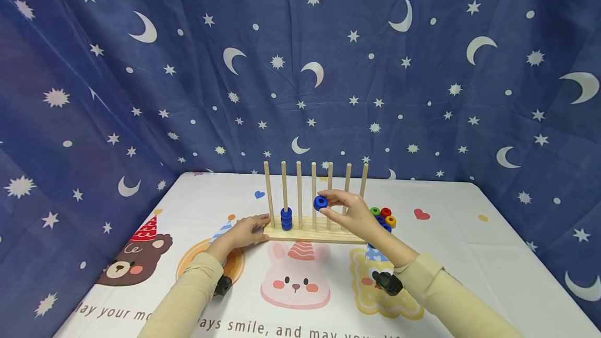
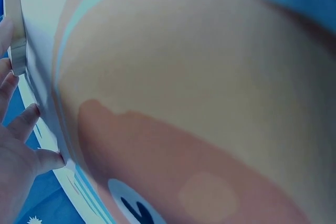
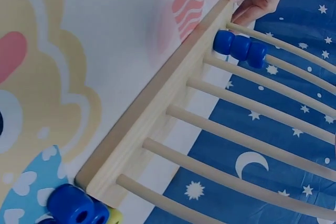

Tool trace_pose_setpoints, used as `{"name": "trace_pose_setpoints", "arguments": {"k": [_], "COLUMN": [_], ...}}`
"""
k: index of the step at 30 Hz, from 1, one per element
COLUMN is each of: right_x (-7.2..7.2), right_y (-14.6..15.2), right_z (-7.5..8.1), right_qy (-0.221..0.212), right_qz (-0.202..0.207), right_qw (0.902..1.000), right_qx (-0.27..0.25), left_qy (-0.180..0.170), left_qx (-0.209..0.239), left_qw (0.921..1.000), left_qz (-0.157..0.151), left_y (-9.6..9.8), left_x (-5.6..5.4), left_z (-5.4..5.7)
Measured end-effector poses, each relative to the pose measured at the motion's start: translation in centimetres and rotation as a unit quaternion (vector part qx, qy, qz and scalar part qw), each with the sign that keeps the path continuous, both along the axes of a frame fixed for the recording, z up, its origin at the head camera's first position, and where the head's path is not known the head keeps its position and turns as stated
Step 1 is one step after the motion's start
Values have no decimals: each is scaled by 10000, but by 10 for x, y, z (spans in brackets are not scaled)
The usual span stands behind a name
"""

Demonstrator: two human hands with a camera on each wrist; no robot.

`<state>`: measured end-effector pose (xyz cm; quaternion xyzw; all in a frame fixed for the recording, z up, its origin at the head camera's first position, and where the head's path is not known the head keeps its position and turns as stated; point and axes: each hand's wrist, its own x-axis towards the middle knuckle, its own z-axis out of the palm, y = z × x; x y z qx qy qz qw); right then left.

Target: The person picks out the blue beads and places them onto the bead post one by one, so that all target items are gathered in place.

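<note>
A wooden peg rack (image 1: 313, 234) with several upright pegs stands mid-table. Three blue beads (image 1: 286, 219) are stacked on its second peg from the left; the right wrist view shows the same blue beads (image 3: 240, 48). My left hand (image 1: 244, 231) holds the rack's left end between thumb and fingers; part of this hand (image 2: 16, 156) shows at the left wrist view's edge. My right hand (image 1: 349, 212) pinches a blue bead (image 1: 320, 203) between thumb and fingertips, with its hole visible, in front of the middle pegs. The right wrist view does not show this hand.
Loose beads (image 1: 386, 213) in blue, red, green and yellow lie by the rack's right end. Blue beads (image 3: 71, 203) there sit close to the base corner. A printed white cloth (image 1: 451, 254) covers the table, and a blue starry curtain (image 1: 300, 67) hangs behind.
</note>
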<state>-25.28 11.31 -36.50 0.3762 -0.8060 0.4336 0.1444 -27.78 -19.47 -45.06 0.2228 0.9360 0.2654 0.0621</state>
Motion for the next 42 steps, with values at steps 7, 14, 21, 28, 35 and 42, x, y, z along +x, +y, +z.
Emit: {"name": "trace_pose_setpoints", "arguments": {"k": [7, 14, 21, 28, 35, 42], "right_x": [-4, -9, -11, -15, -18, -21], "right_y": [-7, -14, -20, -28, -34, -41], "right_z": [5, 12, 15, 18, 24, 34], "right_qy": [78, 43, -24, -7, -105, -10], "right_qz": [109, 71, -8, 130, 101, 114], "right_qw": [9999, 10000, 10000, 9999, 9999, 9998], "right_qx": [-85, -52, -7, -52, 50, 178], "left_qy": [35, 77, 109, 75, 72, 64], "left_qx": [19, 19, 64, 77, 116, 126], "left_qw": [10000, 9999, 9998, 9999, 9997, 9997], "left_qz": [34, 63, 132, 135, 184, 208], "left_y": [0, 0, 1, 1, 2, 3], "left_x": [-1, -2, -2, 0, -2, 0], "left_z": [-1, -2, -1, -2, -4, -3]}}
